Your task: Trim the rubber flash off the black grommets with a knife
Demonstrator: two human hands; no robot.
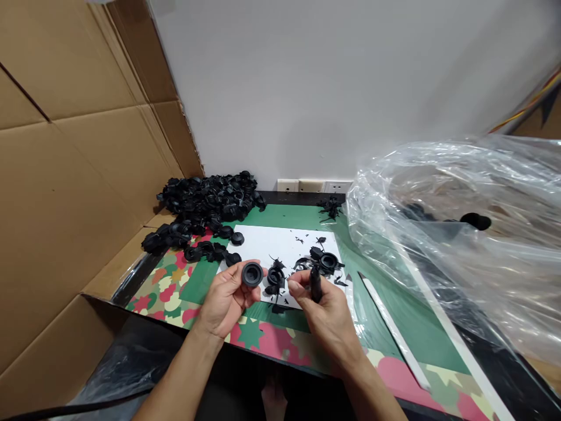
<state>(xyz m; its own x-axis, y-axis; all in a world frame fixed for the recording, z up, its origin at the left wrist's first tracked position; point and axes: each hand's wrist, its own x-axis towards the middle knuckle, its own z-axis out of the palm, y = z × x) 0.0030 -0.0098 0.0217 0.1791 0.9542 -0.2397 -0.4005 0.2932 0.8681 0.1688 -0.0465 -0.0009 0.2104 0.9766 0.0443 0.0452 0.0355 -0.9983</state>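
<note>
My left hand [230, 298] grips a round black rubber part [252, 274] between thumb and fingers. Its stepped, ringed face is turned up toward me. To its right, my right hand [326, 313] is closed round a dark, narrow, handle-like thing [315, 285], whose kind I cannot make out; thumb and forefinger come together near its left side. Between the hands, a black ring-shaped part [276, 276] lies among trimmings on a white sheet [263, 237]. Another round black part [328, 263] rests beyond my right hand, with ragged scraps around it.
A heap of black rubber parts [210, 196] lies at the back left, beside a cardboard box [87, 152]. Black scraps [332, 207] sit near the wall sockets [313, 186]. On the right are a white pointed strip [392, 327] and a clear plastic bag [460, 181].
</note>
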